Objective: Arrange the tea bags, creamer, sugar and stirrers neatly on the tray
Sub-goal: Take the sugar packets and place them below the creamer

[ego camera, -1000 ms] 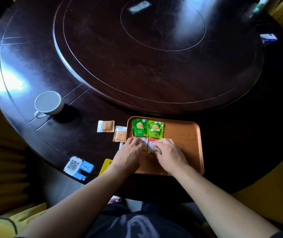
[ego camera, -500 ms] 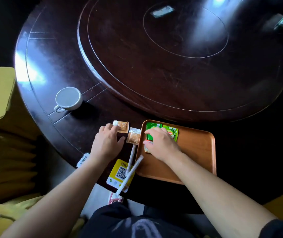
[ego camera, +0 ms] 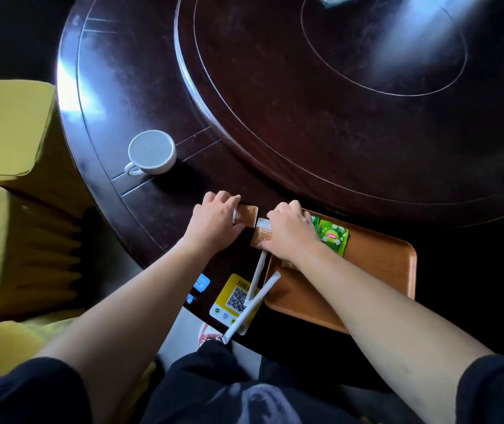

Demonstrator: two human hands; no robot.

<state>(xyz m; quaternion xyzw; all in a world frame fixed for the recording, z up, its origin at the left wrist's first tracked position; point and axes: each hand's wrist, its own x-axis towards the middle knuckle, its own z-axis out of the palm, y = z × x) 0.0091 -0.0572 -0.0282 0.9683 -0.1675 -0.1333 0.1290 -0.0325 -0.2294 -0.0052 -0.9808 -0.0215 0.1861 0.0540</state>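
An orange wooden tray (ego camera: 376, 270) lies at the table's near edge. Green Lipton tea bags (ego camera: 333, 237) sit in its far left corner, partly under my right wrist. Left of the tray on the dark table lie two brown sugar packets. My left hand (ego camera: 214, 224) has its fingers on the left sugar packet (ego camera: 246, 214). My right hand (ego camera: 290, 231) pinches the right sugar packet (ego camera: 263, 235), thumb under its near edge. Two white wrapped stirrers (ego camera: 257, 296) lie crossed beside the tray's left rim, over the table edge.
A white cup (ego camera: 151, 152) stands left on the table's outer ring. The raised turntable (ego camera: 351, 87) fills the far side. A yellow QR card (ego camera: 234, 298) and a blue card (ego camera: 201, 283) sit near the edge. Yellow chairs (ego camera: 6, 179) stand left.
My right hand left the tray's tea bags and moved left onto the right sugar packet. My left hand slid up onto the left packet. The camera shifted, so the scene sits further right.
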